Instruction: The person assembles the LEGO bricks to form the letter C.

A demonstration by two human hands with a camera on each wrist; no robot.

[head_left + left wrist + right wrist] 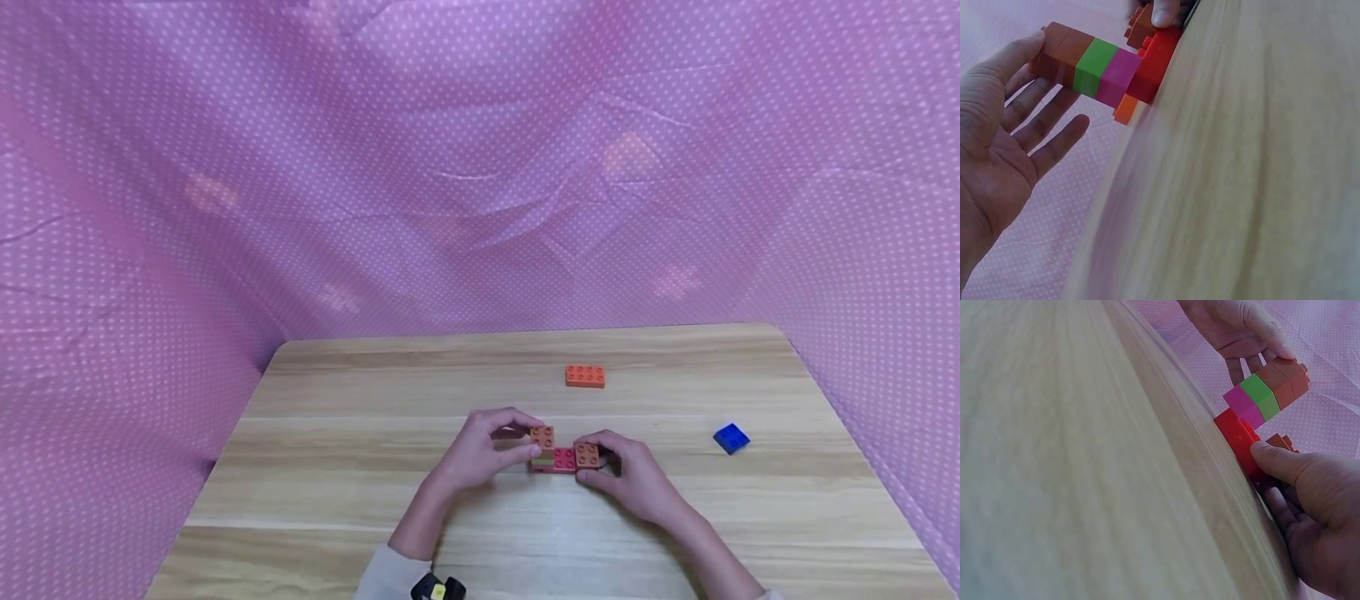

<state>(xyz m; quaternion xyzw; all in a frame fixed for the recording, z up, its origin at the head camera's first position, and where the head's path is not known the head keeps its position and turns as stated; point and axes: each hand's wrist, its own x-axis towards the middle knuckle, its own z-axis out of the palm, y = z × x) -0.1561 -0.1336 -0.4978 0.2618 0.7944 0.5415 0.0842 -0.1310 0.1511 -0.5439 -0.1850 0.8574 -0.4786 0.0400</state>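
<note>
A stack of two brown bricks (1063, 55), a green brick (1094, 67) and a magenta brick (1119, 78) stands on one end of a long red brick (563, 460). My left hand (480, 450) pinches the brown top of this stack between thumb and fingertips, its lower fingers spread behind. On the red brick's right end sits another brown brick (587, 455). My right hand (630, 479) grips that end, with the thumb (1266, 453) against the red brick's side beside the brown one. Its other fingers are partly hidden.
An orange brick (585, 377) lies farther back on the wooden table (337, 467). A blue brick (731, 438) lies off to the right, turned at an angle. Pink dotted cloth (480, 167) hangs behind the table and along both sides.
</note>
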